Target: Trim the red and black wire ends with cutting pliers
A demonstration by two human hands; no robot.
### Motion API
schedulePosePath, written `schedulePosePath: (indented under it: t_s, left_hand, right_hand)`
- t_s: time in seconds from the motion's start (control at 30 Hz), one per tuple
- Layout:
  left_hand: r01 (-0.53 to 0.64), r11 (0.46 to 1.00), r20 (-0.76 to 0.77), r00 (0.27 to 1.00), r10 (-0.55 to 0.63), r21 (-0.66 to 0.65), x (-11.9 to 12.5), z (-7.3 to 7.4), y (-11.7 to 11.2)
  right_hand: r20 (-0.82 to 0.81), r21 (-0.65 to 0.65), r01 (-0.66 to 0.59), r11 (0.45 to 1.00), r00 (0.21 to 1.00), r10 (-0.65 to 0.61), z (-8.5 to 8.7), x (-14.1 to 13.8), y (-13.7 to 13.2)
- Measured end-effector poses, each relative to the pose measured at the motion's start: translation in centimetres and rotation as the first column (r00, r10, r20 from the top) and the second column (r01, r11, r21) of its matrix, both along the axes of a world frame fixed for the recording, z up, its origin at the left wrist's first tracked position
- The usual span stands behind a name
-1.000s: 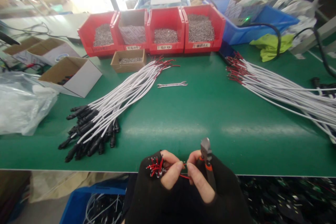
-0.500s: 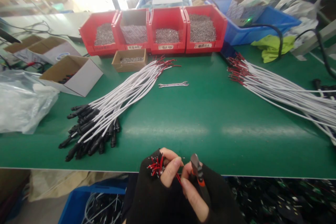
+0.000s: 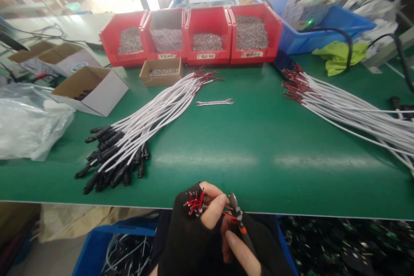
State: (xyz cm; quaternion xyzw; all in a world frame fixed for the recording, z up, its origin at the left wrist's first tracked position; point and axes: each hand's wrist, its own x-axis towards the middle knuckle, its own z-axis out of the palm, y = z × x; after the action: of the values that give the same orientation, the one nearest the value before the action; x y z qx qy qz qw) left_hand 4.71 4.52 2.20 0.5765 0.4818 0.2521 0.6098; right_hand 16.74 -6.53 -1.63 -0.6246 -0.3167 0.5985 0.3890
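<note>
Both my hands wear black fingerless gloves and meet at the near edge of the green table (image 3: 258, 146). My left hand (image 3: 197, 224) is closed round a bunch of thin red wires (image 3: 194, 202) whose bare tips stick up. My right hand (image 3: 246, 246) grips small cutting pliers (image 3: 237, 217) with orange handles. The jaws point up and left, right at one red wire pinched by my left thumb. A bundle of white cables with black plugs (image 3: 129, 142) lies to the left. A second spread of white cables (image 3: 349, 112) lies on the right.
Red bins of small metal parts (image 3: 207, 36) line the back, with a small cardboard box (image 3: 161, 72) before them. A wrench (image 3: 215, 102) lies mid-table. Cardboard boxes (image 3: 90, 90) and a plastic bag (image 3: 29, 125) sit left. Blue crates (image 3: 323, 26) stand at the back right, another blue crate (image 3: 106, 250) below.
My right hand has tilted the pliers from upright toward the left and lowered them, bringing the jaws to the red wire at my left thumb. Both hands drew slightly nearer to me.
</note>
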Motion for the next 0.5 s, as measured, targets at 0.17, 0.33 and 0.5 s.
schedulePosePath:
  t_s: [0.17, 0.33, 0.5]
  left_hand:
    - [-0.025, 0.999, -0.018, 0.999, 0.026, 0.036, 0.11, 0.01, -0.04]
    - [-0.048, 0.998, 0.037, 0.998, 0.049, -0.037, 0.46, 0.09, -0.06]
    - [-0.047, 0.998, 0.059, 0.997, 0.05, -0.048, 0.46, 0.02, 0.06]
  right_hand:
    - [0.035, 0.003, -0.004, 1.0, 0.999, 0.004, -0.52, -0.08, -0.2]
    - [0.077, 0.012, -0.006, 1.0, 0.997, 0.005, -0.74, 0.03, -0.43]
    - [0.103, 0.038, -0.028, 0.999, 0.994, 0.024, -0.9, 0.12, -0.24]
